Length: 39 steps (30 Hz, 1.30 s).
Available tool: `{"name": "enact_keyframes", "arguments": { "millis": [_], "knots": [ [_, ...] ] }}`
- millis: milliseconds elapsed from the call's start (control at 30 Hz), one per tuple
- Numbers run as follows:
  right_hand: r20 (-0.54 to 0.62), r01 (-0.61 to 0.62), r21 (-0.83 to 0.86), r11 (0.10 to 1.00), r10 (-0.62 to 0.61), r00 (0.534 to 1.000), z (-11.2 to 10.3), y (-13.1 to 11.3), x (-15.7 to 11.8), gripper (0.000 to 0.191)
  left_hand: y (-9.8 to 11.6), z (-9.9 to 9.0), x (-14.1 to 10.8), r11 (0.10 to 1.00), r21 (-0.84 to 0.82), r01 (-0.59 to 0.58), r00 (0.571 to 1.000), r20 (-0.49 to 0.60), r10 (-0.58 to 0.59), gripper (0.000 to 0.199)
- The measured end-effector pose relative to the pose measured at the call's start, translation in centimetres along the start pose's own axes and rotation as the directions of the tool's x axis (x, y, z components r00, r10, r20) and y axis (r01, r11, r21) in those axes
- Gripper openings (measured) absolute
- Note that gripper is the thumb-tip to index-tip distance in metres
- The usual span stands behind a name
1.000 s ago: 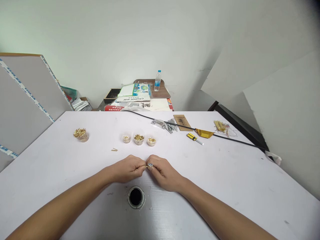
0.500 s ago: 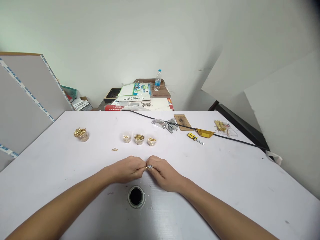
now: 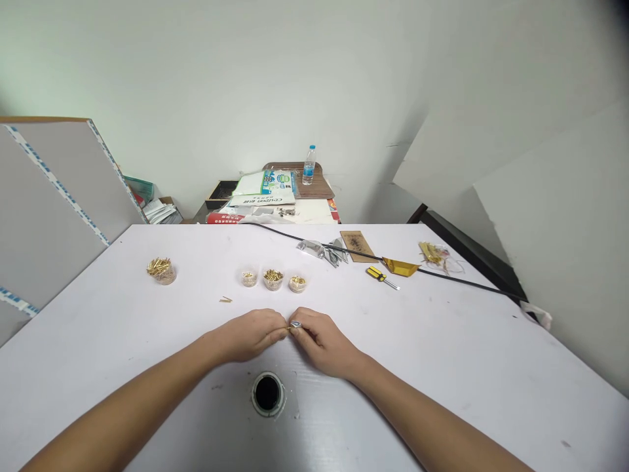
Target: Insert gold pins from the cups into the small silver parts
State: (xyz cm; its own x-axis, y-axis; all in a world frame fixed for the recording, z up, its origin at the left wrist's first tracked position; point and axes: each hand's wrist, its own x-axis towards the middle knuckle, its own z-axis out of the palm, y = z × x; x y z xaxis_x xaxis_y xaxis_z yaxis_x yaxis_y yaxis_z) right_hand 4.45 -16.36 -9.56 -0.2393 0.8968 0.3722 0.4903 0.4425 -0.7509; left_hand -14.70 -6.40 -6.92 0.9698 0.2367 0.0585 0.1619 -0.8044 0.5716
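Observation:
My left hand [image 3: 260, 333] is closed, its thumb and fingers pinching a thin gold-coloured pin [image 3: 289, 328] that shows only as a short tip. Right beside it, my right hand [image 3: 319, 341] is also closed, holding a small silver metal piece [image 3: 295, 324] with a pointed outline. The pin's end meets the silver piece between the two hands; most of both is hidden by fingers. Just beyond the hands, a few loose gold pins [image 3: 225, 299] lie on the white table [image 3: 196, 406].
Three small cups [image 3: 273, 284] of brass parts stand behind the hands. A heaped cup of gold pins [image 3: 166, 275] is at left. A yellow screwdriver [image 3: 383, 278], silver pieces [image 3: 337, 253] and a black cable [image 3: 462, 280] lie at right. A round hole [image 3: 268, 394] opens in front.
The view has tilted up slightly, so the tabletop things sit lower. My left fingers have straightened somewhat around the pin. Both hands stay together in the same place.

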Motion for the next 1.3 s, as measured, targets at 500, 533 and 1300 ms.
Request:
{"name": "enact_keyframes", "arguments": {
  "millis": [500,533,1300],
  "knots": [
    [-0.050,-0.016,-0.062,0.998,0.013,0.999,-0.2,0.5,0.1,0.033,0.4,1.4,0.3,0.998,0.028,-0.064,0.898,-0.435,0.069,0.010],
    [-0.048,-0.020,-0.049,0.999,0.017,0.999,-0.2,0.5,0.1,0.034,0.4,1.5,0.3,0.997,0.027,-0.066,0.889,-0.453,0.071,0.010],
    [0.031,-0.053,0.168,0.984,0.049,0.998,-0.5,1.3,0.0,0.039,-0.4,1.3,0.2,0.994,-0.060,-0.093,0.883,-0.466,0.054,0.013]
  ]
}}
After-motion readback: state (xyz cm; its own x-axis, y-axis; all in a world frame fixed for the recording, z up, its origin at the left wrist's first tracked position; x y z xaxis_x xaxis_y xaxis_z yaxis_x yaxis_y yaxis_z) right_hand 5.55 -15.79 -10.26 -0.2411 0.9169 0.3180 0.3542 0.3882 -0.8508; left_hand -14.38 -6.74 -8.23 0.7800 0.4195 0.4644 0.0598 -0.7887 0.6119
